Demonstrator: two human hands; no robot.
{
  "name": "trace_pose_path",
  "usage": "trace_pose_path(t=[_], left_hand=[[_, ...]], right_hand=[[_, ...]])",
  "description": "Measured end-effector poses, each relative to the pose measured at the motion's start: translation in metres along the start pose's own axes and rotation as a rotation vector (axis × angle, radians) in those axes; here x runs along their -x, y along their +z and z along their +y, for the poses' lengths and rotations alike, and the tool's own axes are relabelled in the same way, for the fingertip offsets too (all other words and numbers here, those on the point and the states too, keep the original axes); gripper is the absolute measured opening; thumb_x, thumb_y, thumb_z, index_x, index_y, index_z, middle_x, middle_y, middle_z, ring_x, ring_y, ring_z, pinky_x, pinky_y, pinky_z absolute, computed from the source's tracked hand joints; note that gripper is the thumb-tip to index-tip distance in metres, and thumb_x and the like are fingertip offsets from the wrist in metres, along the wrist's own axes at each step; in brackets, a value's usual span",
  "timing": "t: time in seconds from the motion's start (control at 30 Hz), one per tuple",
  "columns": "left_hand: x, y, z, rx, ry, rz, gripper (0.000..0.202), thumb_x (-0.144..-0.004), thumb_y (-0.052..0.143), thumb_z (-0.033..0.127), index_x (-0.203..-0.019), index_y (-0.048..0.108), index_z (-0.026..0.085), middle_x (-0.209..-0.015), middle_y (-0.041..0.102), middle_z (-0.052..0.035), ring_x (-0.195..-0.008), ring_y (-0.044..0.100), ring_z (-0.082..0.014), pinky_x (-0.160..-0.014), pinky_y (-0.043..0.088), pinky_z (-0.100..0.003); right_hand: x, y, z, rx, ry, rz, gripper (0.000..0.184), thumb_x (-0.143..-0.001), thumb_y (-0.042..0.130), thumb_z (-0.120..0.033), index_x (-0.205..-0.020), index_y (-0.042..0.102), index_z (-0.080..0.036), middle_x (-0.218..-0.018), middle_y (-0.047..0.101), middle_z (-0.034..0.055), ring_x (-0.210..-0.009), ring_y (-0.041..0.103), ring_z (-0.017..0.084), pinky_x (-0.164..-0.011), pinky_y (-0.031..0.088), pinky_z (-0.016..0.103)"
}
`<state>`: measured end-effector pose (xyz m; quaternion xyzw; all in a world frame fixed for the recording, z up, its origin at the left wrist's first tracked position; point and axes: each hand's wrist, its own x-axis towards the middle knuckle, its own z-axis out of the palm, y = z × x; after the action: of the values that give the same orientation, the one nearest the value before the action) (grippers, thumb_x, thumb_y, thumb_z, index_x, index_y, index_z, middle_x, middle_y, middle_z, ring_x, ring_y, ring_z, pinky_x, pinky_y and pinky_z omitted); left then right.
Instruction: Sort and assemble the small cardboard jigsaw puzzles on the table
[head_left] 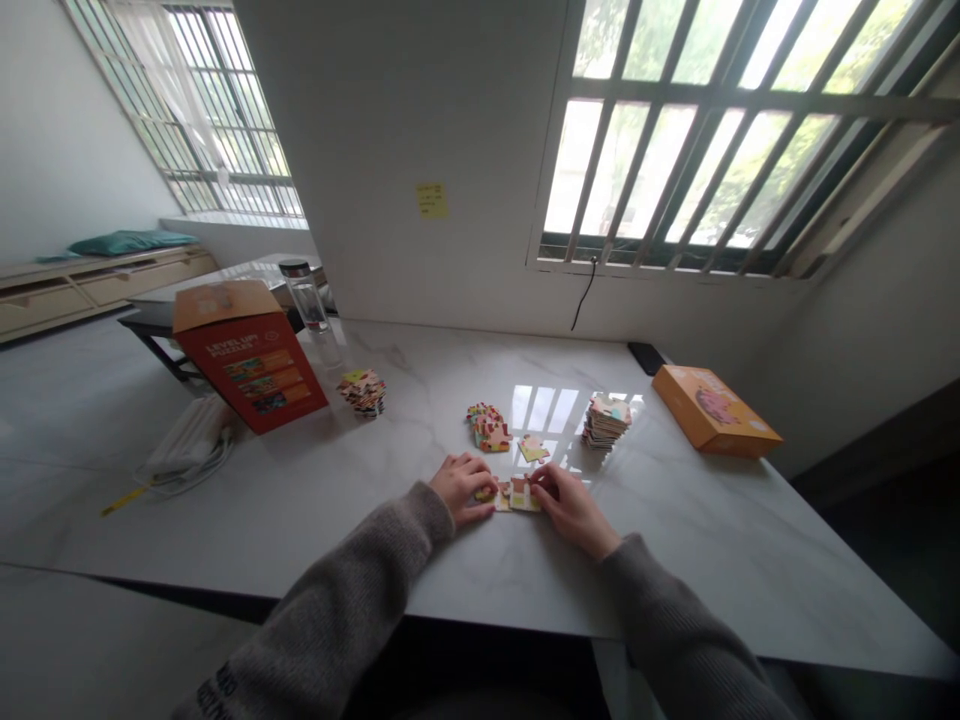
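Note:
My left hand (pixel 463 488) rests on the table with its fingers curved around a small puzzle piece, thumb and forefinger on either side of it. Right beside it, a light puzzle piece (pixel 523 495) with yellow and brown patches lies against the others in a short row. My right hand (pixel 574 508) pinches that piece at its right edge. Its fingertips partly hide the row's right end. Just beyond my hands lie a loose yellow-and-pink puzzle piece (pixel 533 448) and a spread, overlapping heap of puzzle pieces (pixel 489 430).
Stacks of puzzle pieces stand at right (pixel 606 421) and left (pixel 363 392). A red puzzle box (pixel 259 375), a glass bottle (pixel 306 297) and a white power strip (pixel 187 440) are on the left. An orange box (pixel 712 408) and a black phone-like object (pixel 646 358) are at right.

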<state>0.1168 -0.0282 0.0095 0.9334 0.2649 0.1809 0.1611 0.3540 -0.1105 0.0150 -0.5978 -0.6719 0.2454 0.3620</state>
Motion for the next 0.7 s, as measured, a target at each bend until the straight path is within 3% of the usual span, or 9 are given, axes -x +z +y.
trace_pose_path(t=[0.2,0.43,0.7], left_hand=[[0.002,-0.001,0.001,0.003,0.001,0.005,0.020,-0.081,0.072,0.037,-0.099,0.071,0.027,-0.107,0.066,-0.0039,-0.106,0.054,-0.0245,-0.097,0.035,-0.041],[0.002,-0.002,0.002,-0.003,0.020,-0.004,0.018,-0.084,0.069,0.037,-0.098,0.073,0.028,-0.108,0.066,-0.0044,-0.106,0.054,-0.0239,-0.097,0.036,-0.041],[0.003,0.005,0.001,-0.069,0.054,0.010,0.029,-0.087,0.065,0.037,-0.116,0.070,0.036,-0.109,0.064,-0.0048,-0.104,0.053,-0.0229,-0.095,0.038,-0.039]], right_hand=[[-0.001,-0.006,0.000,0.091,0.015,-0.044,0.012,-0.088,0.053,-0.029,-0.090,0.062,-0.021,-0.070,0.063,-0.0005,-0.065,0.055,0.016,-0.063,0.040,0.027],[-0.003,0.001,0.003,0.272,0.012,-0.012,0.015,-0.092,0.047,-0.028,-0.094,0.061,-0.022,-0.069,0.064,-0.0006,-0.069,0.057,0.018,-0.068,0.036,0.028],[0.003,0.009,-0.009,0.500,-0.025,0.058,0.014,-0.094,0.049,-0.029,-0.095,0.061,-0.022,-0.085,0.064,0.0052,-0.084,0.057,0.023,-0.078,0.038,0.034]])
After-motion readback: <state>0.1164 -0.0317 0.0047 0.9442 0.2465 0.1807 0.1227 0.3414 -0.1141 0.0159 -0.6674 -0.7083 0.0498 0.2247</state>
